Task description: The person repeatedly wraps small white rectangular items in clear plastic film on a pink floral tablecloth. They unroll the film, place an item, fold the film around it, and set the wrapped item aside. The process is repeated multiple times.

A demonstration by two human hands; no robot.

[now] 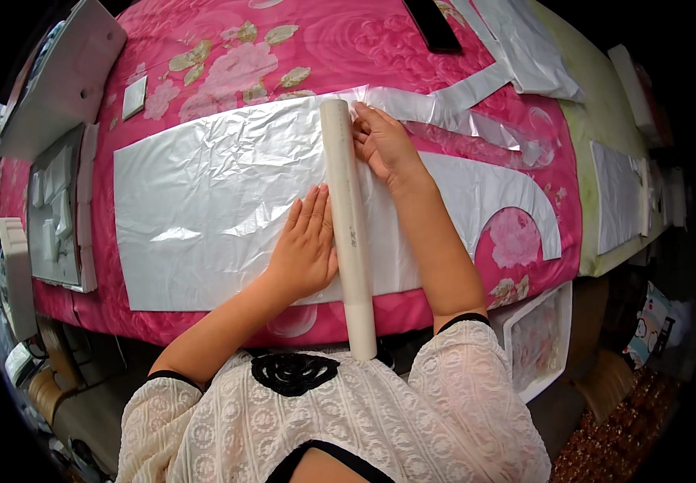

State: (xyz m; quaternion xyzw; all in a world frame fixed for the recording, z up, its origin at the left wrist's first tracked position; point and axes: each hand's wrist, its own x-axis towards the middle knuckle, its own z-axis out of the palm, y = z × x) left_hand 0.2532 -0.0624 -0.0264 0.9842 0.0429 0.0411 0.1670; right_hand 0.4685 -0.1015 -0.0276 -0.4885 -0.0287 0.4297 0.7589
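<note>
A pile of silvery-white plastic bags (219,193) with cut-out handles lies flat across the table. Over it, from the far edge to my body, rests a long pale tube (348,233), its near end overhanging the table edge. My left hand (306,245) lies flat on the plastic just left of the tube, fingers stretched out, the fingertips close to its side. Beside the far end of the tube, my right hand (382,145) is loosely curved, fingertips next to it; no object shows in it. A loose plastic strip (461,119) trails away to the right.
A pink floral cloth (243,68) covers the table. A black phone (432,28) and more white plastic (525,52) lie at the far right. White foam boxes (66,80) stand left. A white bin (541,338) sits below the right edge. Stacked plastic sheets (615,197) lie farther right.
</note>
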